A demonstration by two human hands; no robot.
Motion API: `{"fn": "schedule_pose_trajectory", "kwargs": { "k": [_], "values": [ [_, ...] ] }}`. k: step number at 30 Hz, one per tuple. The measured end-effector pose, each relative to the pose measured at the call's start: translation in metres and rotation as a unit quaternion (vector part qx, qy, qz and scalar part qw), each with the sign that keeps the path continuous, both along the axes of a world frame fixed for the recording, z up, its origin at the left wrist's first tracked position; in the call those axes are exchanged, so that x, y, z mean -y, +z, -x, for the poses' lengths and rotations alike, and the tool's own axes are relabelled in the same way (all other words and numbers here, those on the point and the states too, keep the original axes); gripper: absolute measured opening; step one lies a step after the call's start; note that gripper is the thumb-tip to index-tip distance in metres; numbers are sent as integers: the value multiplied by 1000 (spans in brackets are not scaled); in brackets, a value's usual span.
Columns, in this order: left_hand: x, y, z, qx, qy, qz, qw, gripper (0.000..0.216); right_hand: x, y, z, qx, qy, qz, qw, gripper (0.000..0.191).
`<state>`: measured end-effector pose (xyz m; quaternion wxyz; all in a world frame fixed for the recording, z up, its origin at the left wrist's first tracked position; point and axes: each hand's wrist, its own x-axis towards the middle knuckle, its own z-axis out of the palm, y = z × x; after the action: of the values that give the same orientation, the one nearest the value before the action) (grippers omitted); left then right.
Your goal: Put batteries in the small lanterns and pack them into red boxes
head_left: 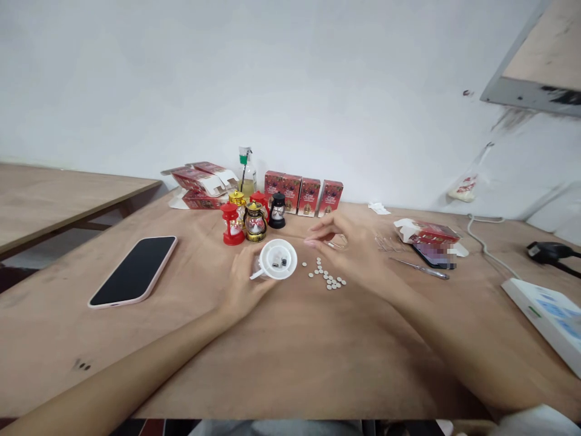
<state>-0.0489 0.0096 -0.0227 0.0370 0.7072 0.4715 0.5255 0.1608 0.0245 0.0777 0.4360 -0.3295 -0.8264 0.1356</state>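
My left hand (242,280) is wrapped round a white round lantern base (277,260), turned so its open underside with a small battery slot faces me. My right hand (345,249) hovers just right of it with fingers spread and relaxed, holding nothing, above several small silver button cells (327,275) scattered on the wooden table (290,357). Behind the white piece stand small toy lanterns: a red one (232,224), a gold and black one (255,223) and a black one (277,211).
A phone in a pink case (135,270) lies screen-up at the left. Red boxes (303,195) line the back wall, with opened ones (200,181) and a spray bottle (246,169). A screwdriver (420,268), another phone (436,255) and a white box (547,315) lie right.
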Motion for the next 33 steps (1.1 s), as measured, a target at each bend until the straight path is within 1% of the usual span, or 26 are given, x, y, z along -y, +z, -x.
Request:
{"fn": "schedule_pose_trajectory", "kwargs": {
  "k": [2, 4, 5, 7, 10, 14, 19, 21, 22, 25, 26, 28, 30, 33],
  "values": [
    [-1, -2, 0, 24, 7, 42, 999, 54, -19, -7, -8, 103, 5, 75, 992, 18],
    [-2, -1, -1, 46, 7, 84, 995, 57, -38, -20, -14, 212, 29, 158, 964, 23],
    [-1, 1, -2, 52, 3, 102, 993, 58, -46, -26, -16, 246, 39, 194, 949, 24],
    [-1, 3, -2, 60, -9, 116, 991, 57, -56, -37, -18, 280, 56, 255, 924, 23],
    [0, 4, -2, 66, -29, 106, 992, 52, -63, -46, -18, 290, 62, 297, 908, 20],
    [1, 3, -2, 60, -30, 109, 992, 53, -65, -50, -17, 285, 67, 296, 909, 17],
    [1, 4, -2, 54, -18, 113, 992, 54, -70, -54, -18, 293, 85, 277, 911, 14],
    [0, 3, -2, 52, -13, 110, 993, 55, -69, -51, -17, 275, 79, 260, 922, 15],
    [0, 2, -1, 49, -10, 111, 993, 55, -66, -48, -16, 250, 70, 244, 934, 16],
    [-1, -1, 0, 31, -4, 111, 993, 52, -50, -30, -9, 97, 28, 161, 982, 23],
    [0, -2, 0, 22, -2, 105, 994, 51, -42, -23, -6, 35, 14, 126, 991, 23],
    [1, -2, -1, -4, 1, 76, 997, 51, -23, -11, 0, -34, 4, 65, 997, 20],
    [3, 0, -1, -41, 3, 39, 998, 49, -5, -4, 6, -40, 24, 3, 999, 16],
    [6, 5, -2, -93, -1, 9, 996, 43, 14, -3, 13, 17, 65, -73, 995, 14]
  ]
}}
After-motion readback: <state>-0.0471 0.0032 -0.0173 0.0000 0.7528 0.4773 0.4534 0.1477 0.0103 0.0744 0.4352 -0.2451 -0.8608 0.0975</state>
